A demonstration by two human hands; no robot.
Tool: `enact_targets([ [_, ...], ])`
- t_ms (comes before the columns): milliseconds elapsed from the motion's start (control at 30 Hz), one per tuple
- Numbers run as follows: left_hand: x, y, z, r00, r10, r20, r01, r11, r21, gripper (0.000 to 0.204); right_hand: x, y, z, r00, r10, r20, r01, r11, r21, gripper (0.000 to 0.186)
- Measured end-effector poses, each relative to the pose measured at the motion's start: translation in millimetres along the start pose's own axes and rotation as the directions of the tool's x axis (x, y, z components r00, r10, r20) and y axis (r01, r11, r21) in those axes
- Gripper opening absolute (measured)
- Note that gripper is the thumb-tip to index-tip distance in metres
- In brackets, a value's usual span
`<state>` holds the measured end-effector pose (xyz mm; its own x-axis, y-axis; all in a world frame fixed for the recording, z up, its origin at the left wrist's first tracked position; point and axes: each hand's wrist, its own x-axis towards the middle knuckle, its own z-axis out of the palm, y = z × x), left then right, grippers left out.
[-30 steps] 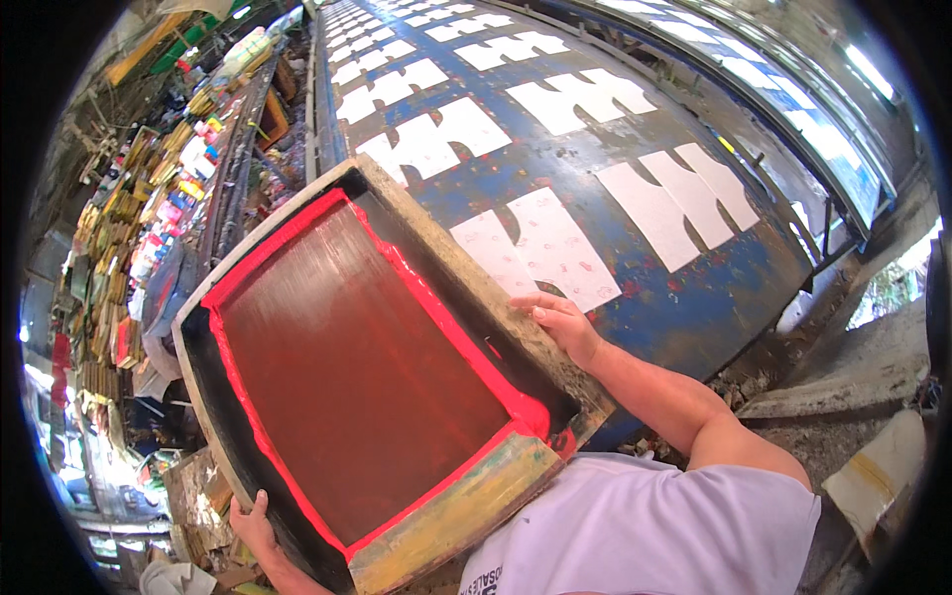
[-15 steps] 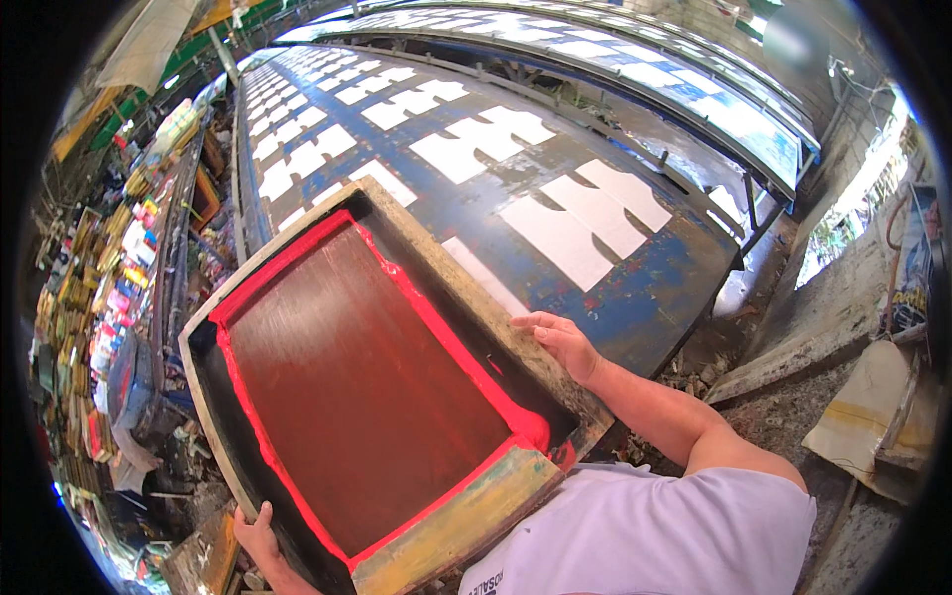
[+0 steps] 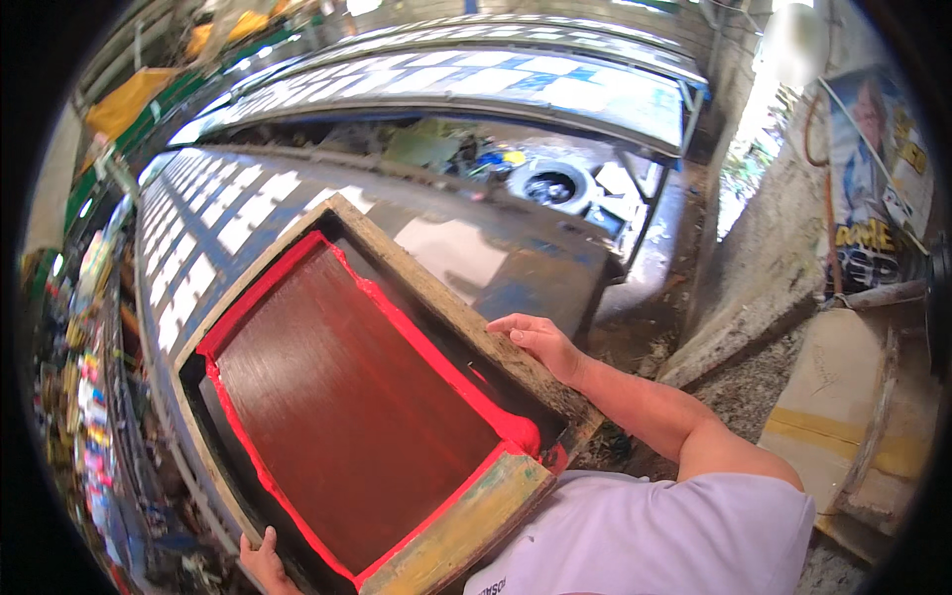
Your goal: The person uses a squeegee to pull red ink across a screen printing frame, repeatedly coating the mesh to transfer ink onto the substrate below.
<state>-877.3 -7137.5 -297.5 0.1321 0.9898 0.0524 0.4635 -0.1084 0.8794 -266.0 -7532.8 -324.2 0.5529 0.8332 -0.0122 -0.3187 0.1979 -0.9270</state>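
A screen printing frame (image 3: pixel 421 266) tilts in front of me, held up by both hands. Its dark brown mesh (image 3: pixel 347 397) is bordered by thick red ink (image 3: pixel 520 432), heaped at the near right corner. Across its near end lies a wide yellowish wooden board (image 3: pixel 461 521) smeared with colour; I cannot tell if it is a squeegee. My right hand (image 3: pixel 543 345) grips the right rail, fingers over the outer edge. My left hand (image 3: pixel 264 563) holds the lower left rail, its thumb on top and its other fingers partly hidden.
Beyond the frame runs a long blue printing table (image 3: pixel 555 273) with rows of white fabric pieces (image 3: pixel 451 248). Another long table (image 3: pixel 496 79) stands behind it. A round white tub (image 3: pixel 552 186) sits between them. Cluttered shelves (image 3: pixel 94 407) line the left; cardboard (image 3: pixel 833 397) leans at right.
My view has swung to the right, bringing the tub and the banner on the right wall further into sight. Both hands keep their hold on the frame.
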Motion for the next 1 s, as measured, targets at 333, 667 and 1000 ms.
enact_targets([
  [333, 58, 103, 248, 0.938, 0.154, 0.31, -0.113, 0.983, -0.146, 0.039, -50, -108, -177, 0.965, -0.073, -0.252, 0.08, 0.997, 0.017, 0.052],
  [667, 63, 161, 424, 0.965, 0.11, 0.237, -0.13, 0.989, 0.074, 0.031, 23, -169, -325, 0.959, -0.072, -0.275, 0.064, 0.997, -0.038, 0.049],
  [1000, 10, 276, 553, 0.979, 0.016, 0.205, -0.044, 0.99, 0.132, 0.033, 93, -198, -474, 0.94, -0.016, -0.341, 0.027, 0.999, 0.028, 0.051],
])
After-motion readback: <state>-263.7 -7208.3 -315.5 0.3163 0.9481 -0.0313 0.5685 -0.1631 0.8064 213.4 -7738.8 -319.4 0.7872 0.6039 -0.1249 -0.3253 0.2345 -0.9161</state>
